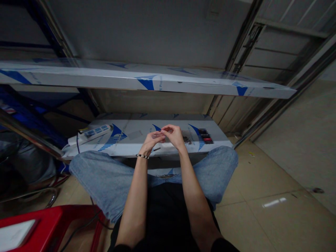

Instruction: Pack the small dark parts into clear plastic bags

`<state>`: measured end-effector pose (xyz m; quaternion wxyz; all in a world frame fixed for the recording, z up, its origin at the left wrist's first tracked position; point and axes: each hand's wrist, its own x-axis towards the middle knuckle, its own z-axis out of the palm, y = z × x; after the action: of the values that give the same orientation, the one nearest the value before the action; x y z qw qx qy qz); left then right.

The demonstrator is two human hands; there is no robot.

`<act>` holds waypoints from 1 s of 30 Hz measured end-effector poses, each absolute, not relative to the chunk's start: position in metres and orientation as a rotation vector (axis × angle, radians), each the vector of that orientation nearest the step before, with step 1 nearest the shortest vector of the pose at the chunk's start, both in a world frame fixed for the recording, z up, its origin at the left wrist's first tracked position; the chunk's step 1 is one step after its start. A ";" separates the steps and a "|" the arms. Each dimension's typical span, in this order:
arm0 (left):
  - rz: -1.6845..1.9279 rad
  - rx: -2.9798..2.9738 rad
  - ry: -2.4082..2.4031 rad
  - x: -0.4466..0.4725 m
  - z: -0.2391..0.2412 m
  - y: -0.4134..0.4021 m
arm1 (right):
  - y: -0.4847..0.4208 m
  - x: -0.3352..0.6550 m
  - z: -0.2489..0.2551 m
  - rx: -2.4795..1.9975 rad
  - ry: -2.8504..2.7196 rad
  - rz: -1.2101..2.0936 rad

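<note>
My left hand point(151, 141), with a beaded bracelet point(142, 156) at its wrist, is closed, fingertips pinched together. Close against it, my right hand point(174, 135) also pinches, and the fingertips of both meet. Whatever lies between them is too small or hidden to make out. Both hands are above a low shelf point(136, 145) covered in film with blue print. On that shelf, just below the hands, lies a small dark piece point(156, 149). Right of the hands is a blurred dark and red item point(206, 136).
A power strip point(97, 131) lies at the shelf's left end. Across the view, above the hands, runs an upper shelf point(120, 77). A red stool point(49, 213) bearing a white flat box point(17, 233) stands at lower left, with a black cable point(78, 227) beside it. A metal post point(262, 119) rises at right.
</note>
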<state>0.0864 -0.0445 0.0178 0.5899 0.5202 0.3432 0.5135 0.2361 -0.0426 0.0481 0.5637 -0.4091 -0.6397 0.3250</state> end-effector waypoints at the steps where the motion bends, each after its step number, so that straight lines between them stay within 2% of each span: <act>1: 1.192 1.215 0.797 0.087 0.018 -0.045 | -0.044 0.237 0.049 -0.969 -1.522 0.760; 11: 1.247 1.155 0.739 0.088 0.021 -0.044 | -0.035 0.243 0.037 -0.982 -1.472 0.695; 16: 1.213 1.160 0.750 0.087 0.019 -0.042 | -0.029 0.248 0.017 -1.100 -1.442 0.959; 24: 1.438 1.055 0.723 0.085 0.023 -0.040 | -0.036 0.249 0.010 -1.043 -1.617 1.418; 30: 1.465 1.153 0.714 0.078 0.028 -0.039 | -0.034 0.247 0.016 -0.934 -1.514 1.299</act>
<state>0.0778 -0.0394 0.0280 0.5420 0.4854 0.3005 0.6167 0.2470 -0.0336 0.0160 0.4526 -0.3782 -0.6129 0.5258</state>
